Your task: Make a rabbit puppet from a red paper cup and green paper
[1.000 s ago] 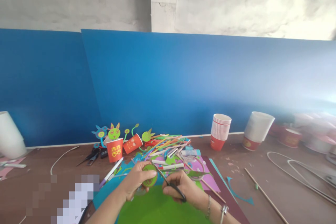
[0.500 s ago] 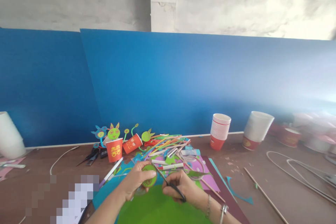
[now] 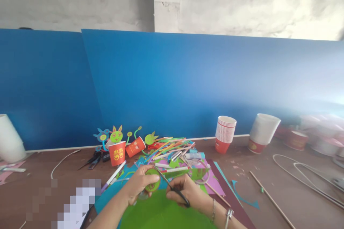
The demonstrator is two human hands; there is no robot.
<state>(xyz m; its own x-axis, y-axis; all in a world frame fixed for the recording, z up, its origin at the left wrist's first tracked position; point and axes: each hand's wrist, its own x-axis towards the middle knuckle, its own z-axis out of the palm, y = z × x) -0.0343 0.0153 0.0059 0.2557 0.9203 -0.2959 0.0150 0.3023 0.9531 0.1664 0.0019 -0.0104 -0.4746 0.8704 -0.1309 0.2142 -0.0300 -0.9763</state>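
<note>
Between the thumb and fingers of my left hand (image 3: 137,184) is a round green paper cutout (image 3: 152,180) with drawn lines on it. My right hand (image 3: 185,191) grips black-handled scissors (image 3: 168,180), their blades pointing up and left to the cutout's upper edge. A green paper strip (image 3: 188,173) stretches out to the right behind my right hand. Whether it is joined to the cutout is hidden by the fingers. Below both hands lies a large green sheet (image 3: 161,211).
Pipe cleaners (image 3: 174,148), markers and coloured paper scraps fill the middle. Red cups with paper animal faces (image 3: 116,153) stand behind on the left. Stacked paper cups (image 3: 225,134) stand at the back right. A wooden stick (image 3: 271,198) and a white cable lie further right.
The green strip's loose right end has shifted up and left. My hands and the scissors stay almost in the same place. A dark shape now shows above the partition at far left.
</note>
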